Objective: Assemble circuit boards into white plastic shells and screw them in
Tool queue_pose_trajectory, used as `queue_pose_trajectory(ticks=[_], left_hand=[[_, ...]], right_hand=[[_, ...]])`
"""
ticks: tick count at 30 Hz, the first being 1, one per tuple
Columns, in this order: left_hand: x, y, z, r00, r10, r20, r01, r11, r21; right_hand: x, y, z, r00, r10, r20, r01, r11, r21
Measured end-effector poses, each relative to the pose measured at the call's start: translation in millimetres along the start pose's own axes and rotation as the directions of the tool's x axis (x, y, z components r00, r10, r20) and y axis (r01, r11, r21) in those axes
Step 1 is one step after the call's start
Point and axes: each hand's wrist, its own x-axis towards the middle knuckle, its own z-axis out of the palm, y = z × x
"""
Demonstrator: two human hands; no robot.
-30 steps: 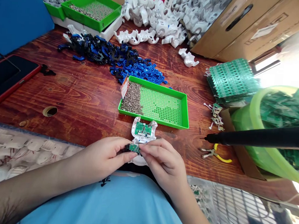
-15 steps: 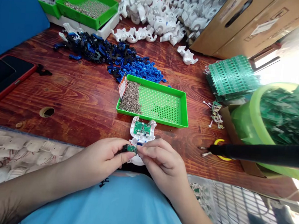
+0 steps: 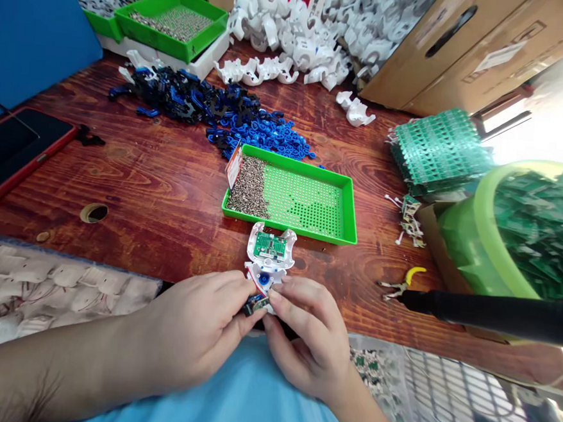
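Head view: my left hand (image 3: 196,333) and right hand (image 3: 311,338) each pinch one small part (image 3: 256,304) at the counter (image 3: 157,189) edge, touching one white shell (image 3: 269,255) with its green board. Three green trays: one near (image 3: 311,203), two far. Wooden surface; cardboard boxes (image 3: 447,42) behind.

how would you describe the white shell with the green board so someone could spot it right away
Find the green tray mid-table. Just in front of its near rim, above both hands, lies the white shell. Unlike the bare white shells piled at the far edge, it carries a green board and a blue button.
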Motion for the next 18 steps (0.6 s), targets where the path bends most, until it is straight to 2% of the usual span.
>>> queue_pose_trajectory(ticks=[4, 10, 18], left_hand=[[2.6, 1.0, 0.4, 1.0, -0.014, -0.003, 0.014, 0.994, -0.11], [5.6, 3.3, -1.0, 0.985, -0.158, 0.068, 0.171, 0.94, -0.295], [4.9, -2.5, 1.5, 0.964, -0.24, 0.112, 0.265, 0.86, -0.437]], right_hand=[[-2.2, -1.8, -0.4, 0.999, -0.045, -0.004, 0.045, 0.997, -0.061], [-0.1, -5.5, 3.8, 1.0, 0.008, 0.003, -0.008, 1.0, -0.011], [4.9, -12.3, 9.3, 0.999, 0.042, -0.012, -0.042, 0.997, -0.062]])
